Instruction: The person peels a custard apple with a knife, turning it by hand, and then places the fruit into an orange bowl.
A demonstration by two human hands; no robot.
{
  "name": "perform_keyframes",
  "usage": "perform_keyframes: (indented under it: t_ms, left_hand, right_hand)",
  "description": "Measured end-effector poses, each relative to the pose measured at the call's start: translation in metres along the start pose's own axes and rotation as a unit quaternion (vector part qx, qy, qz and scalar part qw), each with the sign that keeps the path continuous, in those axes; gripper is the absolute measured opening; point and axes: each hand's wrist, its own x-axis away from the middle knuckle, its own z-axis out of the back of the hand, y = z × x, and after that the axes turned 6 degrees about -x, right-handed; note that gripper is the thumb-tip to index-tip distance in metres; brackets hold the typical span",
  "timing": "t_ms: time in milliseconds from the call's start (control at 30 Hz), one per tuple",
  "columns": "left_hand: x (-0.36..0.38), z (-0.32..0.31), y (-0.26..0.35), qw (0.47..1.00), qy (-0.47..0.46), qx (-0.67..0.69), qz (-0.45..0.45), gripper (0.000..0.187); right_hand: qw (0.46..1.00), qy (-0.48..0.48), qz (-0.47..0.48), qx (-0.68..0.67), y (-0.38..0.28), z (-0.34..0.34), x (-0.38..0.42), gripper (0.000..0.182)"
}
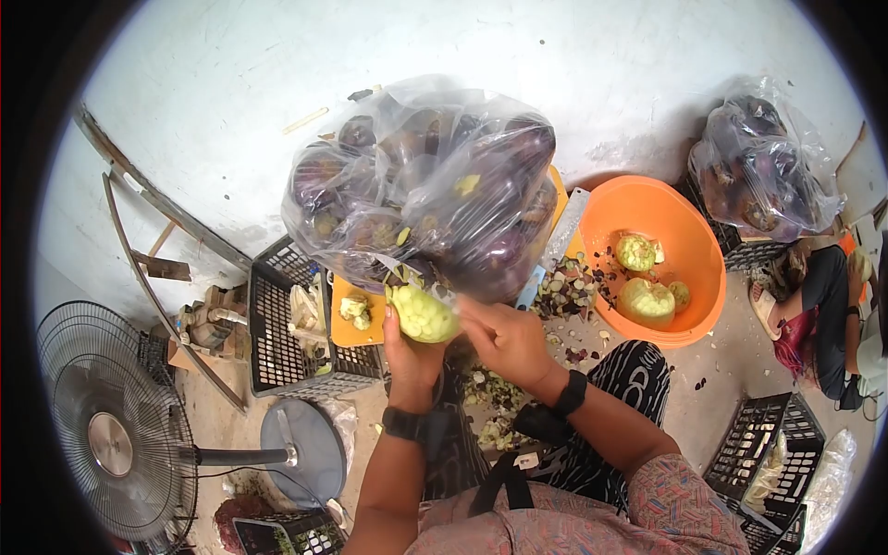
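Note:
My left hand [413, 356] is wrapped round a peeled, pale green eggplant [424, 313] with leafy scraps at its top. Close against its right side, my right hand [507, 338] is closed on a peeling blade [444, 295], mostly hidden by the fingers and plastic. Just beyond both hands, a large clear plastic bag [435, 157] full of dark purple eggplants rests on a yellow board [356, 331]. A broad metal blade [566, 227] with a light blue handle [530, 288] lies right of the bag.
An orange basin [606, 199] holds peeled eggplants. Peel scraps [564, 294] cover the floor beside it. Black crates [268, 356] and a fan [111, 444] stand left. Another eggplant bag [763, 171] sits far right, near a seated person's leg [826, 305] and a lower crate [791, 421].

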Motion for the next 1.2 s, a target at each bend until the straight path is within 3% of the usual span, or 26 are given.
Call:
perform_keyframes:
  t_ms: [267,500,700,767,900,967,1200]
  left_hand:
    - [0.000,0.003,-0.004,1.000,-0.001,-0.002,-0.003,0.058]
    - [0.000,0.001,-0.004,1.000,0.008,0.004,0.001,0.059]
    - [-0.002,0.004,0.002,1.000,-0.001,0.020,0.020,0.062]
    - [-0.003,0.003,0.002,1.000,0.004,0.019,0.021,0.063]
    - [-0.004,0.005,0.001,0.999,0.006,0.038,0.023,0.065]
    - [-0.003,0.006,0.002,0.999,0.003,0.043,0.027,0.066]
    - [-0.003,0.007,0.011,0.996,0.021,0.050,0.065,0.071]
  right_hand:
    - [0.976,-0.018,-0.130,-0.176,-0.005,0.001,0.000,0.027]
    - [0.978,-0.018,-0.113,-0.174,0.002,0.008,0.011,0.030]
    - [0.975,-0.019,-0.160,-0.153,0.021,0.013,0.029,0.027]
    - [0.975,-0.062,-0.195,-0.086,0.037,0.021,0.038,0.028]
    - [0.979,-0.038,-0.171,-0.100,0.040,0.026,0.048,0.028]
    - [0.973,-0.036,-0.204,-0.099,0.032,0.031,0.049,0.029]
    - [0.979,-0.022,-0.157,-0.127,0.017,0.043,0.046,0.031]
